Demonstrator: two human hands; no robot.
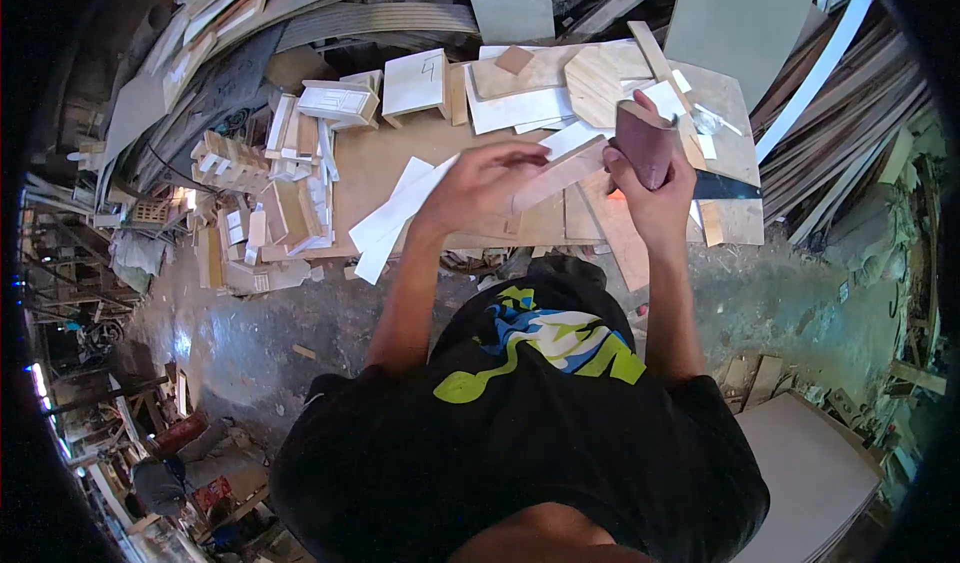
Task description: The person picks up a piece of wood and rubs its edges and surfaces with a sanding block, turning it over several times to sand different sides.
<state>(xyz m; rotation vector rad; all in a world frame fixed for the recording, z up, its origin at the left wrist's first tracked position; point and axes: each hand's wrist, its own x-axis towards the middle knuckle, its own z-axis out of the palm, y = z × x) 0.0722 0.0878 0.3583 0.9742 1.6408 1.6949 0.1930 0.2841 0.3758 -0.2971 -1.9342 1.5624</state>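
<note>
A brown curled sheet that looks like sandpaper (643, 145) is gripped in my right hand (662, 188), above the right part of the workbench. A flat wooden strip (562, 176) runs from beside my right hand toward my left hand (482, 185). My left hand is near the strip's left end with its fingers stretched out and apart. Whether the strip touches either hand is hard to tell. Below the hands lie white boards (405, 213) and a thin brown board (612, 233) on the bench (385, 151).
Small wooden boxes, one marked 4 (415, 81), stand at the bench's back left. An octagonal wooden board (595, 85) lies at the back. Stacked wood pieces (230, 163) are on the left, long strips (850, 153) on the right, and large sheets (805, 473) at lower right.
</note>
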